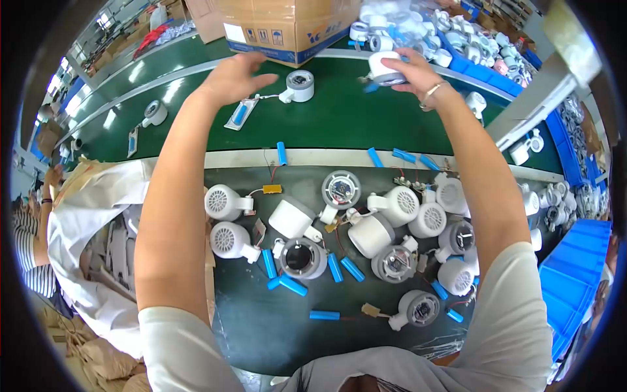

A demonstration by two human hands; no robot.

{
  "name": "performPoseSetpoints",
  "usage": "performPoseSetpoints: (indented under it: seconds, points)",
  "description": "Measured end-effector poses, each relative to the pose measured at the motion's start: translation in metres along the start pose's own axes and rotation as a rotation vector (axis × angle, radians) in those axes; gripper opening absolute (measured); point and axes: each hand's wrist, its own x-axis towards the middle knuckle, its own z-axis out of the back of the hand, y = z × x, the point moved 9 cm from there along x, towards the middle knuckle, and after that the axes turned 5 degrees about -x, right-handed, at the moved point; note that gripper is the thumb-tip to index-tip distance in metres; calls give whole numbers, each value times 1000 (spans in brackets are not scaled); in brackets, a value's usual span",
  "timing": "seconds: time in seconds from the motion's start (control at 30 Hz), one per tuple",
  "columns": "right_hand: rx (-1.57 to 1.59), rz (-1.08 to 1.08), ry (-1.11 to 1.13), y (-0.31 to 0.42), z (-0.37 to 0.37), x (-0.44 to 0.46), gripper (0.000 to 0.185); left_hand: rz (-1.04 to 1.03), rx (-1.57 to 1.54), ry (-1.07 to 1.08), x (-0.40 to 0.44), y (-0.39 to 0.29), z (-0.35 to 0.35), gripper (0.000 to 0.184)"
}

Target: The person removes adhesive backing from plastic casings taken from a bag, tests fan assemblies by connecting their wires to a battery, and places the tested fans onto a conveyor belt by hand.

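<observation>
Over the green conveyor belt (183, 134), my left hand (236, 80) is open, thumb and fingers apart, holding nothing. Just right of it sits a white round housing with a short stem (300, 86), wired to a blue cylindrical battery (240, 114) on a pale strip. My right hand (418, 77) grips another white round housing (384, 68) above the belt's far side. Something blue, probably a battery (371, 87), hangs below that housing, blurred. On the dark worktable (251, 326) lie several similar housings (300, 258), some grille up, with loose blue batteries (324, 315) and small circuit boards (272, 189).
A cardboard box (287, 29) stands at the belt's far edge. Blue bins (483, 72) of white parts are behind, and a blue crate (575, 281) is at right. A white cloth-lined container (78, 215) stands left, near another person's arm (47, 222). A pale post (542, 98) rises at right.
</observation>
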Motion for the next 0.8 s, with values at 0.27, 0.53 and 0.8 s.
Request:
performPoseSetpoints:
  seconds: [0.27, 0.53, 0.8]
  points:
    - [597, 110, 430, 112, -34, -176, 34, -181, -595, 276, -108, -145, 2, 38]
    - [700, -352, 663, 51, -104, -336, 44, 155, -1520, 302, -324, -136, -65, 27]
    - [728, -547, 618, -19, -141, -405, 36, 312, -1496, 373, -414, -130, -123, 25]
